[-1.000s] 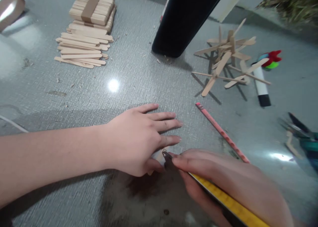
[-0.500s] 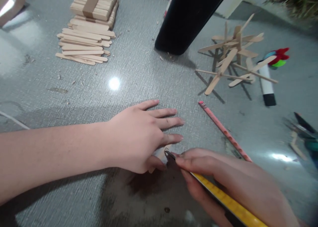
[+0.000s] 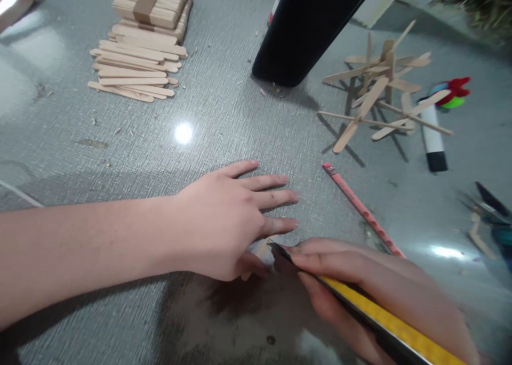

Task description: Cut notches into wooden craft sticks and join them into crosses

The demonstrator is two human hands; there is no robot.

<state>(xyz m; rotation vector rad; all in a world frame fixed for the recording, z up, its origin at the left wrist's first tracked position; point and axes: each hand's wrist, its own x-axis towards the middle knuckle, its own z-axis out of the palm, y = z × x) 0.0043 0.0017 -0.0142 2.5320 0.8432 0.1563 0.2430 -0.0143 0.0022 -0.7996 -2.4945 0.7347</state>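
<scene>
Holding yellow cutter, right hand has fingers clamped on it, blade tip at wooden stick on table. Left hand palm down, fingers apart, pins stick. Pink pencil just beyond right hand.

Craft workspace with wooden sticks

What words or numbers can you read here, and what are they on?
None that I can read.
Pink pencil: tiny marks near its top end, too blurred to read.
Yellow cutter in the right hand: too blurred to tell.
Brown band around the sticks: no writing I can see.
</scene>
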